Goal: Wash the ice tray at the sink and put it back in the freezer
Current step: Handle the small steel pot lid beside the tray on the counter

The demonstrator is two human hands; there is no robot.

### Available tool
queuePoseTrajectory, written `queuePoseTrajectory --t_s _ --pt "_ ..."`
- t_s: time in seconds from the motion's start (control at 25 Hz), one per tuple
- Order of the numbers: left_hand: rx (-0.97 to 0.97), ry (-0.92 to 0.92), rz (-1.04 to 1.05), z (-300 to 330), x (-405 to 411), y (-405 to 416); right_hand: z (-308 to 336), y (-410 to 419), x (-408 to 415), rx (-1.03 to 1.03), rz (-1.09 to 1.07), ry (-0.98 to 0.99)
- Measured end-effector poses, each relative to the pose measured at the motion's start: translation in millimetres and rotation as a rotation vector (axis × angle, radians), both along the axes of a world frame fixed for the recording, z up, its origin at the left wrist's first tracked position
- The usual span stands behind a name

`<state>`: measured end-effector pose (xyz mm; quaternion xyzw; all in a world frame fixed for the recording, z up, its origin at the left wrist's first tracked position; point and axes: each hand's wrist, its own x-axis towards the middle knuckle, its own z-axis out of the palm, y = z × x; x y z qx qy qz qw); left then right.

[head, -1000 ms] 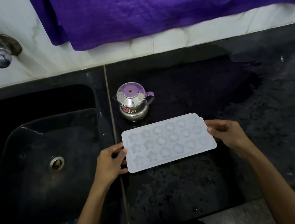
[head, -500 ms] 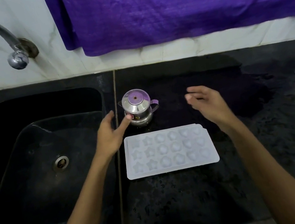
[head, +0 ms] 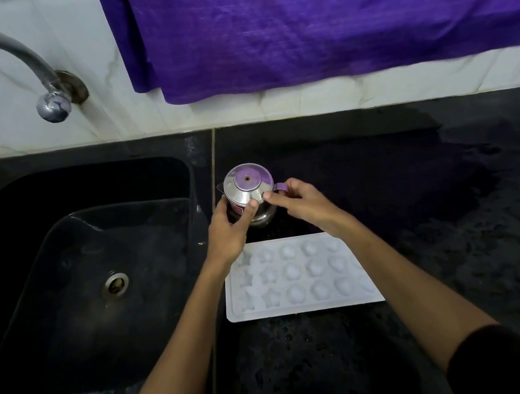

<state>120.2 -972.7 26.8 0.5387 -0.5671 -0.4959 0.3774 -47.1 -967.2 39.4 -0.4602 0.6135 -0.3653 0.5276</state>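
Black stone counter (head: 466, 230), sink (head: 41, 186) leftward. Ice tray (head: 305, 306): flat on counter, unheld, parked while I fetch soap, probably. Steel pot (head: 249, 195) behind it: left hand (head: 228, 230) grips body, right hand (head: 301, 205) pinches lid rim.

Dim, soft focus, wide-angle bowing at edges.

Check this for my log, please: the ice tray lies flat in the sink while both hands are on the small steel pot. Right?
Not quite. The head view shows the ice tray lying flat on the black counter, right of the sink, not in it. Both the left hand and the right hand are on the small steel pot.
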Motion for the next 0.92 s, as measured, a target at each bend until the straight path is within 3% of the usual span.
queuePoseTrajectory --t_s 0.16,0.6,0.92 --pt "0.000 0.014 -0.012 -5.3 -1.2 -0.1 3.4 -1.5 2.3 0.000 0.016 -0.134" --pt "-0.096 0.108 0.029 21.6 -20.2 8.8 26.1 10.8 -3.8 -0.132 -0.166 -0.136" --pt "-0.144 0.265 0.034 76.0 -91.1 56.2 93.3 55.6 -62.7 -0.277 -0.253 0.027"
